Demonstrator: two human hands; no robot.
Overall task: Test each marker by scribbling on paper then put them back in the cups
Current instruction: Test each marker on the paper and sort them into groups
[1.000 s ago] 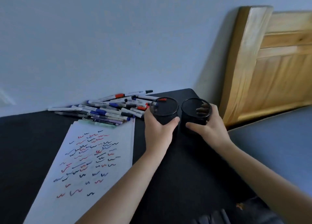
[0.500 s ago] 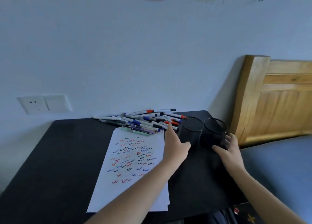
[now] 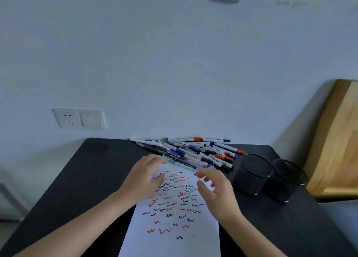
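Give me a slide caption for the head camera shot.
Over the scribbled paper, left hand and right hand hover beside the marker pile, two black cups at right.

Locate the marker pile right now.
In the head view, the marker pile lies at the far edge of the black table against the wall, just beyond the scribbled paper and left of the left mesh cup.

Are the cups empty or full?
Empty, it seems: nothing sticks out of the cups; the markers lie piled on the table.
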